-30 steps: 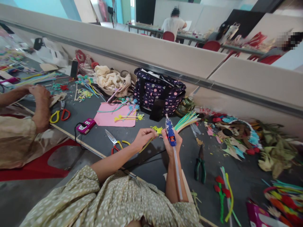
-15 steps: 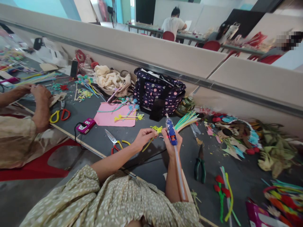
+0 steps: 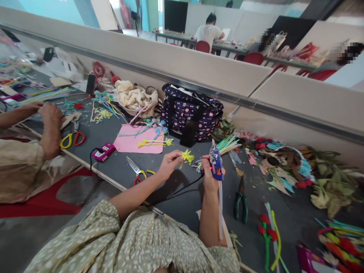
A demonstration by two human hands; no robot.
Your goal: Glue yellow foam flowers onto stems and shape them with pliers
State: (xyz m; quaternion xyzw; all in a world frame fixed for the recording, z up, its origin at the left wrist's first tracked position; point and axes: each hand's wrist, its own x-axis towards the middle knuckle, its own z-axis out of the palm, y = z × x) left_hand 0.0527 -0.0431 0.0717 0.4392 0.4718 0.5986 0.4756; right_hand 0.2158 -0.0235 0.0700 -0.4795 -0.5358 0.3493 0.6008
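Observation:
Between the pinched fingers of my left hand (image 3: 171, 163) is a yellow pipe-cleaner flower (image 3: 187, 156), its petals spread to the right. My right hand (image 3: 211, 177) is wrapped round a blue glue gun (image 3: 217, 163), nozzle pointing up and away from me. A clear glue stick (image 3: 220, 212) sticks out of its back end, and a red light glows on its side. The gun and the flower are apart. Behind the gun lies a bundle of green, white and orange pipe cleaners (image 3: 229, 143). More yellow flowers (image 3: 150, 142) rest on a pink sheet (image 3: 123, 141).
Scissors (image 3: 136, 167) lie left of my hands, dark green pliers (image 3: 241, 201) to the right. A polka-dot bag (image 3: 182, 110) with a phone (image 3: 189, 132) against it stands behind. Red pipe-cleaner flowers (image 3: 264, 223) lie front right. At the left, another person's hands (image 3: 48, 112) work.
My right hand has moved right with the glue gun, away from the flower. In my left hand the yellow flower has turned, so its spread petals now show.

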